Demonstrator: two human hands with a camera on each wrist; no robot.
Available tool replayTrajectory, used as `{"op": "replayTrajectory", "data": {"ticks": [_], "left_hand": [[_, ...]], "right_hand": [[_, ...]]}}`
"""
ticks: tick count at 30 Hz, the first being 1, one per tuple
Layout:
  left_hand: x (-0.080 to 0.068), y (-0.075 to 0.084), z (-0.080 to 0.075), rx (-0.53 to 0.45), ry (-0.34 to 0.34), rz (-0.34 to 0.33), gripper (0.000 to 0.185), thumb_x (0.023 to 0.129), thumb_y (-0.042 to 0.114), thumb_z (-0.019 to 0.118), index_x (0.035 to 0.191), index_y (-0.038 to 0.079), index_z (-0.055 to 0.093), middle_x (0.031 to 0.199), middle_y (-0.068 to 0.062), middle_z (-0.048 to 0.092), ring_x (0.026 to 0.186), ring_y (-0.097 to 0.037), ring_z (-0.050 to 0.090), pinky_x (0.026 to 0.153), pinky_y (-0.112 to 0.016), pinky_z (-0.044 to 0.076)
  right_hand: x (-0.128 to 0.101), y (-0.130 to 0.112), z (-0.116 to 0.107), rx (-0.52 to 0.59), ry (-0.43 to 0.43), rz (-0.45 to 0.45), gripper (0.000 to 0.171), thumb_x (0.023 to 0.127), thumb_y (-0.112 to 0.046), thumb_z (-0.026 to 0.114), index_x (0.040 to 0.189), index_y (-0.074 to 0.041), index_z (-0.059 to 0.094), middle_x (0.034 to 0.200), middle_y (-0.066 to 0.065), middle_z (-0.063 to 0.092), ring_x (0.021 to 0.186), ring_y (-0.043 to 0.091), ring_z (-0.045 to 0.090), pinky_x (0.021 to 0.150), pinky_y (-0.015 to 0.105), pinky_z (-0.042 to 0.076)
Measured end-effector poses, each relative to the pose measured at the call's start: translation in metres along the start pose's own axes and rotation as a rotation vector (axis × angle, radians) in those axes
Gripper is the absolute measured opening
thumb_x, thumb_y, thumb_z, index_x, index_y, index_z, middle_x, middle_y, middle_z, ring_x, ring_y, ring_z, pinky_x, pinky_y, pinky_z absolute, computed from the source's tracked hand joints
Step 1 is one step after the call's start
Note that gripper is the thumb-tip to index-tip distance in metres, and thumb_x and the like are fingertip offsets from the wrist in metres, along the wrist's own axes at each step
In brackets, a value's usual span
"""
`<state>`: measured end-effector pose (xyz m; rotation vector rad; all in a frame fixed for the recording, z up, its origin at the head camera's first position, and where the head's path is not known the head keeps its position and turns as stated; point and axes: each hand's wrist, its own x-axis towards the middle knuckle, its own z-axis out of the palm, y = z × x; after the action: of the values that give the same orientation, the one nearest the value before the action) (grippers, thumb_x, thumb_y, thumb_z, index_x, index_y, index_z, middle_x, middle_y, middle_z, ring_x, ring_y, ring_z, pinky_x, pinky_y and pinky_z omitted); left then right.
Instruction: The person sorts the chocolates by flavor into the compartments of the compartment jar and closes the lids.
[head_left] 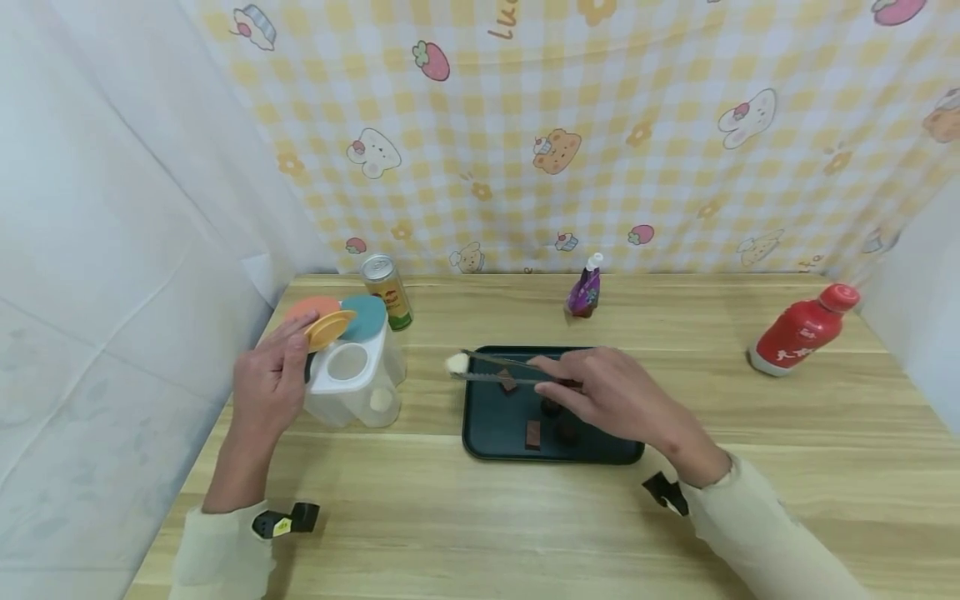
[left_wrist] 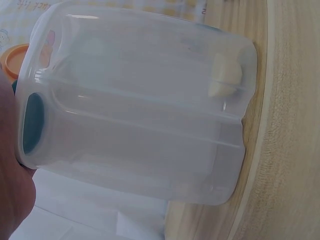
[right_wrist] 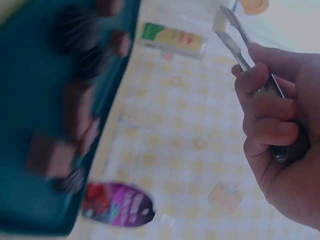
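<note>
My left hand pinches the raised yellow-orange lid of a clear, white-topped storage container. Below that lid is a round opening; coral and teal lids cover other compartments. A pale cream piece lies low inside the container. Metal tongs are gripped in my right hand, over the dark tray. Between the tong tips is a small white piece, just past the tray's left edge. Chocolate pieces and dark ridged ones lie on the tray.
Behind the container stands a drink can. A purple pouch with a white cap sits beyond the tray. To the right, a red bottle stands on the wooden table. A checked yellow curtain hangs along the back edge.
</note>
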<state>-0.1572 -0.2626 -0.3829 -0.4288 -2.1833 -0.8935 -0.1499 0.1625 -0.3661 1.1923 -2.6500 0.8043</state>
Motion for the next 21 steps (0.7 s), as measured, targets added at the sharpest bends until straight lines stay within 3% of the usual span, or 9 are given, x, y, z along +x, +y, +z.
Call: {"op": "replayTrajectory", "data": {"ticks": [4,10,18,21], "left_hand": [[0.0,0.0,-0.002,0.008,-0.004,0.014,0.044,0.107,0.017,0.052,0.075,-0.006,0.072,0.118,-0.023,0.071,0.113,-0.046,0.066,0.109,-0.018,0.039],[-0.005,-0.001,-0.002,0.021,0.017,0.024,0.033,0.106,0.013,0.053,0.106,-0.01,0.076,0.116,-0.023,0.072,0.11,-0.048,0.066,0.108,-0.017,0.038],[-0.004,-0.001,0.0,0.025,0.017,0.013,0.037,0.107,0.014,0.052,0.092,-0.01,0.076,0.117,-0.023,0.071,0.111,-0.049,0.065,0.108,-0.015,0.037],[-0.002,-0.001,0.001,0.025,0.023,0.015,0.036,0.107,0.014,0.052,0.096,-0.01,0.076,0.117,-0.023,0.071,0.111,-0.05,0.065,0.108,-0.015,0.037]], "right_hand": [[0.021,-0.017,0.001,0.045,0.052,-0.03,0.038,0.101,-0.021,0.07,0.136,-0.007,0.068,0.068,-0.016,0.05,0.054,0.001,0.036,0.048,0.024,0.036],[0.048,-0.037,0.015,0.085,0.114,-0.084,0.038,0.101,-0.022,0.07,0.134,-0.003,0.068,0.069,-0.014,0.054,0.055,0.002,0.039,0.05,0.024,0.038],[0.071,-0.054,0.028,0.064,0.1,-0.098,0.037,0.102,-0.024,0.069,0.134,-0.006,0.069,0.07,-0.011,0.056,0.056,0.003,0.039,0.051,0.022,0.035],[0.076,-0.057,0.032,0.05,0.087,-0.094,0.037,0.102,-0.025,0.069,0.134,-0.007,0.069,0.071,-0.01,0.057,0.056,0.003,0.04,0.052,0.023,0.036]]}}
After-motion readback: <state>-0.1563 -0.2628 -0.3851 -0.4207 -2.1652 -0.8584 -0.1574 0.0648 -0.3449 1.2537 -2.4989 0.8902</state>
